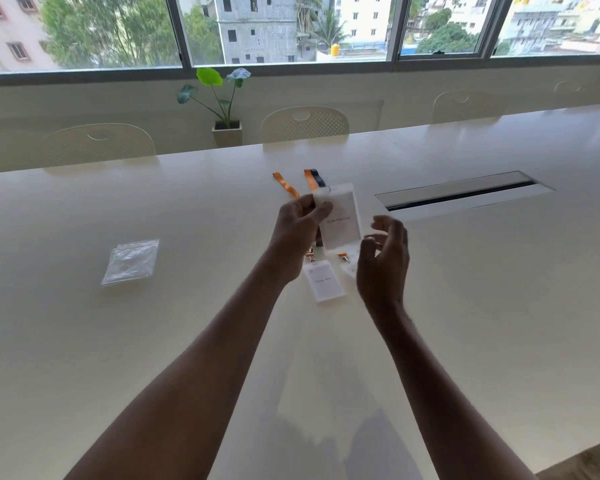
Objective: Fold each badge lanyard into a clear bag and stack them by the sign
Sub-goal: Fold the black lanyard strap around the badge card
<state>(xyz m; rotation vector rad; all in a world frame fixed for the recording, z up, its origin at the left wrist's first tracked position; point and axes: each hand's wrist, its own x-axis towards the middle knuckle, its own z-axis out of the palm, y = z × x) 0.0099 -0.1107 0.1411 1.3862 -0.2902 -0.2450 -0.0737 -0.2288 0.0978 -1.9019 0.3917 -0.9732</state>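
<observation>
— Above the worktop (153, 341): left hand (297, 237), grip pinched on a white badge card (340, 220), black strap (318, 178) trailing behind.
— Right hand (383, 261)?
— Just beside, fingers loosely spread, holding nothing.
— Elsewhere?
— Second badge (324, 282) flat underneath; clear bags (130, 261) well left.

Bags (130, 260) left of badges (326, 285), on table (499, 289).
</observation>
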